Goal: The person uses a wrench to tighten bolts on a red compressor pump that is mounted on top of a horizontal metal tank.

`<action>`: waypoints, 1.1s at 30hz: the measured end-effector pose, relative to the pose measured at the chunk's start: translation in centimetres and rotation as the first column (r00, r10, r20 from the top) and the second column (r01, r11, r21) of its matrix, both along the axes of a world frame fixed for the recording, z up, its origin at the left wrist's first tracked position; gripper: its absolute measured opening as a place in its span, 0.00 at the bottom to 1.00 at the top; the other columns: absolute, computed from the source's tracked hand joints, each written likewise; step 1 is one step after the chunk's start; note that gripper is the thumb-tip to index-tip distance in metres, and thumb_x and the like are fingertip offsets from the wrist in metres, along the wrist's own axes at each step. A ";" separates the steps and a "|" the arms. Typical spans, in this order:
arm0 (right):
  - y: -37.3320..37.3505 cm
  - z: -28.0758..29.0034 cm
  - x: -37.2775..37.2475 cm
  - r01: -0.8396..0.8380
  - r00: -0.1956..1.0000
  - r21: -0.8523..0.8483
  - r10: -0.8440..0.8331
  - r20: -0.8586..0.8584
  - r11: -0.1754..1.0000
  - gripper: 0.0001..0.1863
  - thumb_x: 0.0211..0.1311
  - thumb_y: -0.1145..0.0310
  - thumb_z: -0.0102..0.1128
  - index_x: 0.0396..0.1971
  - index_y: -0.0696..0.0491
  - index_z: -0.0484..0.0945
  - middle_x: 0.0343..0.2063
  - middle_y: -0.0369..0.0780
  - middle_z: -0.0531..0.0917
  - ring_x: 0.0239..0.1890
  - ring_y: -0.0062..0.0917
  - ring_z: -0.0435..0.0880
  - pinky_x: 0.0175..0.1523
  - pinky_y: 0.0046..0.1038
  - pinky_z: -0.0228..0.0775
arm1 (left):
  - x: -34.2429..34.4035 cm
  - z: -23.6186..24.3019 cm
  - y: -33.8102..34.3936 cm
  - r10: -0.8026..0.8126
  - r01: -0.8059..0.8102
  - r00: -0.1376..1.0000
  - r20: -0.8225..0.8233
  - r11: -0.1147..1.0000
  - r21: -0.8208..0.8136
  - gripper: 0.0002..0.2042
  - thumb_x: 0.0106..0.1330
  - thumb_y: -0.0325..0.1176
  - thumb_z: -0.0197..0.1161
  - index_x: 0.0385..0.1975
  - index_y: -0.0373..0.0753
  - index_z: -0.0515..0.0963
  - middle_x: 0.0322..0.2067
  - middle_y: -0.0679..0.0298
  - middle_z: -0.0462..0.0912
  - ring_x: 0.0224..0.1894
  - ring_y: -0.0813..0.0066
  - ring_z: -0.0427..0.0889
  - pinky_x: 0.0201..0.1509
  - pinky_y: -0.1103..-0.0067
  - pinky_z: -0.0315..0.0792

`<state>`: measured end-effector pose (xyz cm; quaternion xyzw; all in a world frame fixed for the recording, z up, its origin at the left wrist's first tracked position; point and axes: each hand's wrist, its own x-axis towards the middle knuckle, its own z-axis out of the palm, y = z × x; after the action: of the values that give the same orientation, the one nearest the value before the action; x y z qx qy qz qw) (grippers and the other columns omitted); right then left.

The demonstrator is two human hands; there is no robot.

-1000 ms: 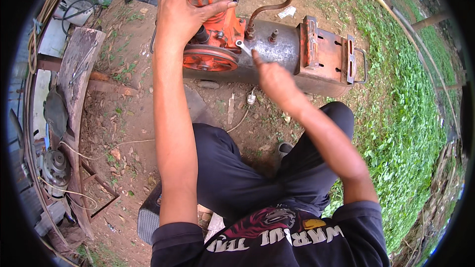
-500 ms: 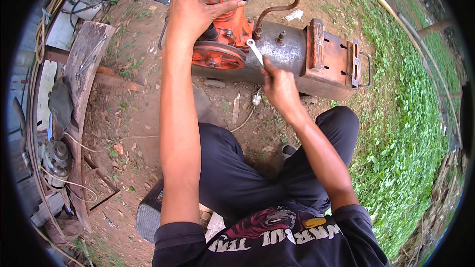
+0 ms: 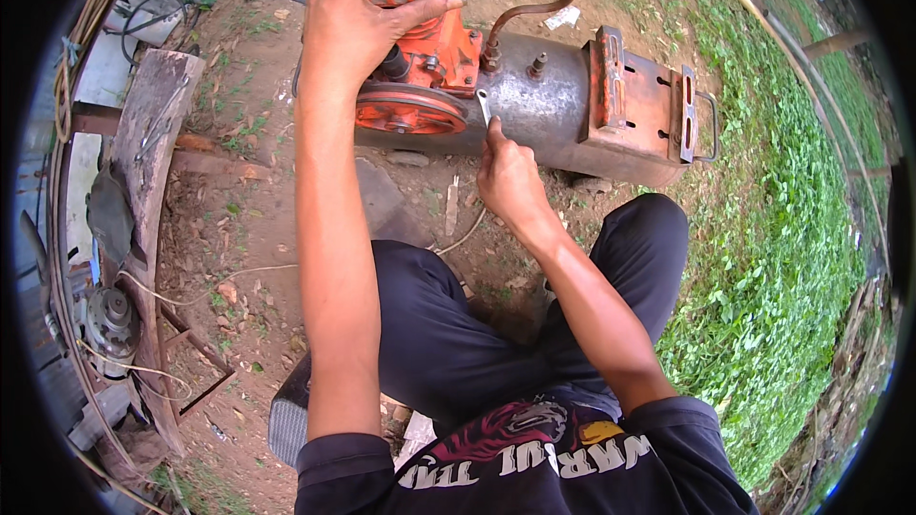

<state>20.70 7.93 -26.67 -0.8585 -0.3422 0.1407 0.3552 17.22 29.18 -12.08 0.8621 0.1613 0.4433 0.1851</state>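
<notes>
An orange compressor pump with a red pulley wheel sits on a grey steel tank. My left hand grips the upper part of the pump, thumb stretched across its front. My right hand is closed on a silver wrench, whose ring end lies just below the pump's base corner, right of the pulley; whether it touches a bolt, I cannot tell. A curved copper pipe runs from a black cylinder at the top to a fitting on the tank.
A rusty mounting plate is on the tank's right end. A weathered plank, wires and metal scraps lie at left. Dirt ground lies under my bent legs, with grass at right.
My right hand and wrench have moved down and away from the pump's base corner, the wrench turning more upright. My left hand stays on the pump.
</notes>
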 end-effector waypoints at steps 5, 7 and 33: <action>-0.5 2.0 -0.7 0.029 1.000 0.109 -0.029 -0.004 0.994 0.25 0.65 0.77 0.52 0.63 0.66 0.68 0.26 0.62 0.80 0.34 0.56 0.83 0.39 0.49 0.74 | -0.3 0.2 -0.1 0.017 -0.017 1.000 -0.026 1.000 -0.021 0.41 0.34 0.38 0.86 0.53 0.32 0.76 0.53 0.52 0.74 0.58 0.51 0.73 0.63 0.64 0.69; -0.2 2.7 -0.6 0.019 1.000 0.086 -0.020 0.007 0.996 0.25 0.65 0.77 0.52 0.63 0.66 0.68 0.25 0.62 0.80 0.34 0.56 0.83 0.39 0.49 0.74 | -0.2 0.2 -0.1 0.013 -0.014 1.000 -0.026 1.000 -0.021 0.41 0.34 0.38 0.86 0.53 0.32 0.76 0.53 0.52 0.74 0.58 0.51 0.73 0.63 0.64 0.69; -2.6 1.9 3.8 -0.049 0.994 0.143 0.035 0.101 0.988 0.22 0.63 0.78 0.60 0.58 0.54 0.79 0.28 0.56 0.82 0.29 0.46 0.86 0.36 0.42 0.75 | 0.1 -0.2 0.2 -0.046 0.046 0.999 0.014 0.999 -0.009 0.42 0.35 0.41 0.87 0.54 0.32 0.76 0.54 0.51 0.74 0.58 0.50 0.73 0.62 0.63 0.70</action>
<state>24.51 5.29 -24.77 -0.8288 -0.3866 0.0804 0.3965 17.27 29.40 -12.25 0.8616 0.1422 0.4442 0.2001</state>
